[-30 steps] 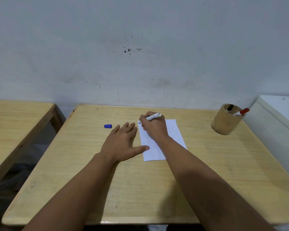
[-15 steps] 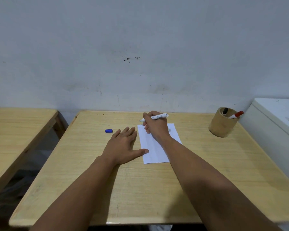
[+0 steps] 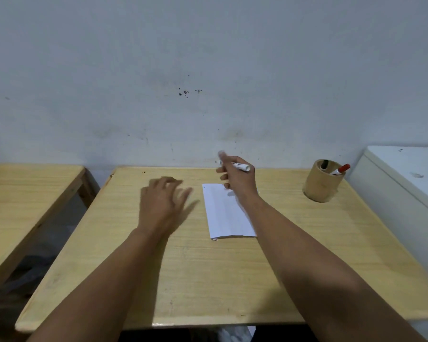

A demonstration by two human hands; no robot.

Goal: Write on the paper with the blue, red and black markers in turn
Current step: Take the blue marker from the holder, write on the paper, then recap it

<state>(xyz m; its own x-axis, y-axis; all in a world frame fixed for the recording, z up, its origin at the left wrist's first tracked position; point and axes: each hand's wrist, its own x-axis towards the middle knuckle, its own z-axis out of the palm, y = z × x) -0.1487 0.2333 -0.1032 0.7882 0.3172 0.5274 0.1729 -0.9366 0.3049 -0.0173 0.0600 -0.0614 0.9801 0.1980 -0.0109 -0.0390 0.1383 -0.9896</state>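
Note:
A white sheet of paper point(image 3: 226, 213) lies on the wooden desk point(image 3: 208, 272). My right hand point(image 3: 237, 177) is raised above the paper's far end and holds the uncapped blue marker point(image 3: 240, 166), a white barrel lying roughly level. My left hand point(image 3: 162, 201) hovers blurred over the desk left of the paper, fingers spread, holding nothing. The blue cap is hidden behind my left hand. A red marker point(image 3: 341, 169) and a black marker point(image 3: 324, 164) stand in a round wooden holder point(image 3: 320, 183) at the desk's far right.
A second wooden table point(image 3: 22, 193) stands to the left across a gap. A white cabinet point(image 3: 405, 183) adjoins the desk on the right. The wall runs right behind the desk.
My right hand has lifted the blue marker off the paper and up to the right. My left hand has left the paper's edge and moved left and forward, over where the blue cap lay.

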